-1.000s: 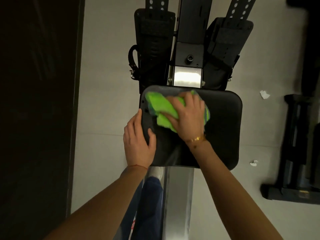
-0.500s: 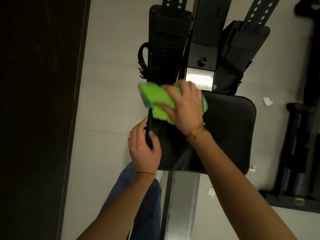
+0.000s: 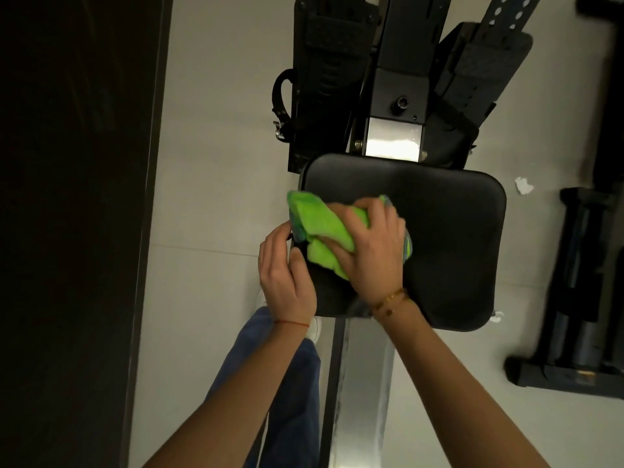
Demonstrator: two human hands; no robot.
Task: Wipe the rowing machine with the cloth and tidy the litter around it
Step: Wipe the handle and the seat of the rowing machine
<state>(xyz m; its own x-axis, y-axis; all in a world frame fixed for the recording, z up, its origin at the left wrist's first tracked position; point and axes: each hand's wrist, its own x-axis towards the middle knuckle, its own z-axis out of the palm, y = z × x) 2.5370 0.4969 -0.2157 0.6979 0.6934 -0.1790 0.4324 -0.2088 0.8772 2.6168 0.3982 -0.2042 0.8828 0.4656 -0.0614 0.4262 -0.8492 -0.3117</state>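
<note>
- Nearest the camera, a leg in blue jeans (image 3: 287, 383) stands left of the steel rail (image 3: 358, 383) of the rowing machine, with a white shoe (image 3: 314, 327) just showing.
- The left hand (image 3: 285, 278) curls over the seat's left edge, fingers underneath and thumb on top, gripping it.
- The right hand (image 3: 369, 246), a beaded bracelet (image 3: 388, 300) at its wrist, presses down with fingers spread and bent over a bunched green cloth (image 3: 317, 228), holding it against the left part of the black padded seat (image 3: 449, 238); the cloth overhangs the seat's left edge.
- One scrap of white litter (image 3: 495, 317) lies on the floor at the seat's near right corner; another (image 3: 523, 185) lies further off, right of the seat.
- Beyond the seat are two black footrests (image 3: 324, 72) with straps, either side of the rail.
</note>
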